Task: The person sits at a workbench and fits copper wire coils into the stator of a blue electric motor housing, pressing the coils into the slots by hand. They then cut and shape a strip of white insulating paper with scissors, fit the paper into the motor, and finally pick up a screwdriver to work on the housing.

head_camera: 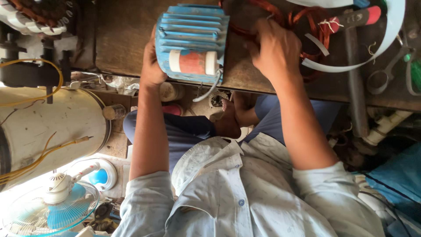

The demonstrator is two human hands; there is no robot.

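Blue finned motor housing [191, 41] — ribbed casing, red-and-white cylindrical capacitor on side, lying at wooden bench edge. Copper winding coils [307, 30] — reddish loops, tied with string, just beside housing.

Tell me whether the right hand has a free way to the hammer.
Probably yes. The right hand rests on the copper windings beside the blue motor, and the hammer lies just past it on the bench. Only loose wire and a white strip lie between.
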